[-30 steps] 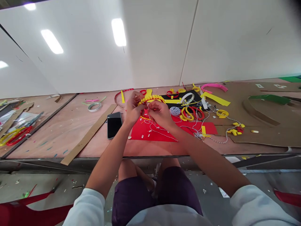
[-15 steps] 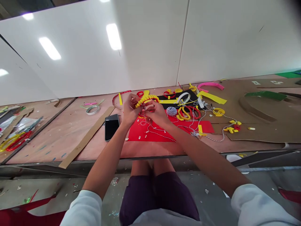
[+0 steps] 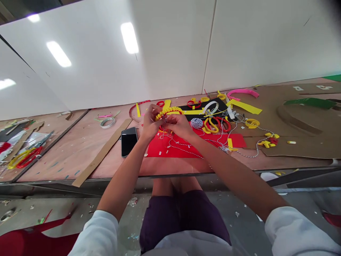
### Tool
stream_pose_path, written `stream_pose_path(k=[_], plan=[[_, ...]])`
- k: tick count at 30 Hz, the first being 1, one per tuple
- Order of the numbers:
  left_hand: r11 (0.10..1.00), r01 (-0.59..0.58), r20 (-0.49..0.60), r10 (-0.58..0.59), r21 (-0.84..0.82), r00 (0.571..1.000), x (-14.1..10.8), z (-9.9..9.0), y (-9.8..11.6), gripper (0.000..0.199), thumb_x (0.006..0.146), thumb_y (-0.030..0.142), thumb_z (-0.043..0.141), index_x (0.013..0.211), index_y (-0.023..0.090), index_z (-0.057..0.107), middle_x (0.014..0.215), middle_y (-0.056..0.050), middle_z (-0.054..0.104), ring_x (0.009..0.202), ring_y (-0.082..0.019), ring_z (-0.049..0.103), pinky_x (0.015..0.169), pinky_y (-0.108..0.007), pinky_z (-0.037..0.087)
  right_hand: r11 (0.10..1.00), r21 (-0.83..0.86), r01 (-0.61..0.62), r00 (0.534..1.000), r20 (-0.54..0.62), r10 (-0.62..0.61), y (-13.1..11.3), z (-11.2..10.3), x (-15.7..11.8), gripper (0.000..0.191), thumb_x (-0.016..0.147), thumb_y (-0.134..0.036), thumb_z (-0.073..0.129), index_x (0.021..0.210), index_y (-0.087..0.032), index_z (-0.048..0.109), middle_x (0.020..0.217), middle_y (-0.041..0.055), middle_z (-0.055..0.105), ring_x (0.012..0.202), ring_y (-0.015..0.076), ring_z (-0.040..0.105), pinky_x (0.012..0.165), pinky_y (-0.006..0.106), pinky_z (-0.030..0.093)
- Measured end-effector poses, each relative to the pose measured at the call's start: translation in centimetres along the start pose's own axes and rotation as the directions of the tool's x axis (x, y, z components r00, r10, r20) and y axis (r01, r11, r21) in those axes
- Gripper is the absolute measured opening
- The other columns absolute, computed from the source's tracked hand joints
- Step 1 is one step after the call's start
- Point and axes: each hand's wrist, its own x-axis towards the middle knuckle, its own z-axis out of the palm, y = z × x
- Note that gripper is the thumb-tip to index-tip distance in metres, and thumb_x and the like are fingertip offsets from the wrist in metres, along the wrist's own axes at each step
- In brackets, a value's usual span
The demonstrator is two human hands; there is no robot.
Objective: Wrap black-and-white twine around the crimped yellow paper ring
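Over the red sheet [image 3: 181, 151], my left hand [image 3: 152, 122] is closed on a ring [image 3: 173, 110] edged with yellow loops, with some red on it. Fingers of my right hand [image 3: 179, 125] pinch black-and-white string [image 3: 164, 121] at the near side of the ring, close to my left fingertips. The exact grip is partly hidden by the fingers. Loose string trails from there across the red sheet. A ball of the same string [image 3: 196, 123] lies right of my right hand, beside scissors [image 3: 211, 126] with yellow and red handles.
A phone [image 3: 129, 142] and a long cardboard strip [image 3: 102, 153] lie left of my hands. Farther left are a tape roll [image 3: 107, 123] and more scissors [image 3: 26, 156]. Paper strips, a white ring [image 3: 211, 107] and brown cardboard [image 3: 301, 142] spread rightward. A white panel [image 3: 170, 49] rises behind the table.
My view has shifted slightly, so the table contents sit a little farther right. My right fingertips have drawn in toward my left ones at the string. The ring stays in my hands.
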Motion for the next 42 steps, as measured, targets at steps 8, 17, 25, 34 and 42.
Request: stream_pose_path(k=[8, 17, 25, 34, 42], plan=[[0.999, 0.048, 0.016, -0.047, -0.019, 0.999, -0.1, 0.3, 0.5, 0.044, 0.054, 0.008, 0.074, 0.089, 0.022, 0.052, 0.088, 0.002, 0.058, 0.073, -0.011, 0.06, 0.053, -0.018, 0.042, 0.979, -0.16, 0.129, 0.981, -0.123, -0.149, 0.2, 0.0, 0.7, 0.016, 0.069, -0.026, 0.069, 0.062, -0.02, 0.055, 0.061, -0.0041, 0.051, 0.061, 0.0106, 0.042, 0.056, 0.026, 0.03], [0.997, 0.078, -0.014, -0.078, -0.022, 0.997, -0.1, 0.2, 0.8, 0.045, 0.057, 0.01, 0.079, 0.092, 0.023, 0.052, 0.087, 0.003, 0.06, 0.062, -0.008, 0.057, 0.049, -0.019, 0.042, 0.993, -0.086, 0.086, 0.986, -0.138, -0.098, 0.7, 0.0, 0.8, 0.026, 0.069, -0.035, 0.077, 0.075, -0.022, 0.054, 0.072, -0.002, 0.062, 0.063, 0.013, 0.054, 0.058, 0.026, 0.041], [0.995, 0.08, -0.094, -0.085, -0.052, 0.992, -0.2, 0.2, 1.1, 0.04, 0.061, 0.009, 0.07, 0.093, 0.024, 0.051, 0.091, 0.004, 0.059, 0.053, -0.006, 0.054, 0.039, -0.02, 0.037, 0.986, -0.149, 0.071, 0.988, -0.127, -0.091, 0.9, -0.2, 0.8, 0.037, 0.068, -0.045, 0.084, 0.077, -0.021, 0.058, 0.068, -0.0038, 0.057, 0.062, 0.0115, 0.046, 0.056, 0.026, 0.034], [0.989, 0.139, -0.131, -0.146, -0.056, 0.981, -0.2, 0.2, 1.8, 0.035, 0.063, 0.017, 0.064, 0.093, 0.024, 0.047, 0.082, 0.005, 0.059, 0.048, -0.008, 0.058, 0.034, -0.018, 0.03, 0.975, -0.172, 0.138, 0.984, -0.085, -0.154, 0.8, -0.5, 0.6, 0.049, 0.078, -0.065, 0.075, 0.068, -0.019, 0.06, 0.057, -0.0052, 0.041, 0.056, 0.0097, 0.032, 0.054, 0.028, 0.023], [0.98, 0.191, -0.106, -0.197, -0.059, 0.975, -0.3, 0.3, 1.9, 0.036, 0.065, 0.021, 0.064, 0.096, 0.024, 0.045, 0.089, 0.005, 0.056, 0.05, -0.009, 0.067, 0.031, -0.017, 0.027, 1.0, -0.015, 0.019, 0.997, -0.069, -0.02, 1.2, -0.5, 0.5, 0.062, 0.074, -0.083, 0.069, 0.077, -0.023, 0.055, 0.051, -0.0075, 0.042, 0.04, 0.0101, 0.039, 0.04, 0.026, 0.03]])
